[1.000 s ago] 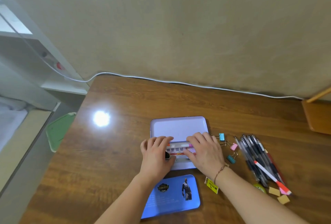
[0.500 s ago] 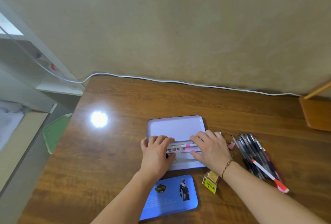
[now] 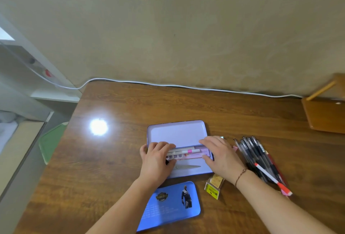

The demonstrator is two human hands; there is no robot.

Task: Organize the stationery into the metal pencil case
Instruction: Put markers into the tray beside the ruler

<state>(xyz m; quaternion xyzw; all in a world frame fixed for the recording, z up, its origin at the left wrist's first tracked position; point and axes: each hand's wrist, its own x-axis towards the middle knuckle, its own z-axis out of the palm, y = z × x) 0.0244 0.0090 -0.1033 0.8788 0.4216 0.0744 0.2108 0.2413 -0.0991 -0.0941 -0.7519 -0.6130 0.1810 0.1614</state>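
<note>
An open lilac metal pencil case (image 3: 177, 132) lies on the wooden desk, its lid flat behind the tray. Across the tray lie a white pen with a pink band (image 3: 188, 151) and a printed pink ruler (image 3: 183, 156). My left hand (image 3: 156, 161) grips the ruler's left end and my right hand (image 3: 222, 156) grips its right end, fingers over the pen. A pale blade-shaped item (image 3: 188, 167) rests in the tray nearer me. A pile of dark pens (image 3: 255, 155) lies right of the case, with a white and orange pen (image 3: 270, 179) on top.
A blue printed tin lid (image 3: 169, 205) lies near the front edge. A yellow-labelled packet (image 3: 213, 186) sits by my right wrist. A white cable (image 3: 186, 86) runs along the wall. A wooden stand (image 3: 324, 114) is at the far right.
The view has shifted slightly. My hands stay on the ruler and pen over the case; the right hand has slid a little to the right, now covering the binder clips.
</note>
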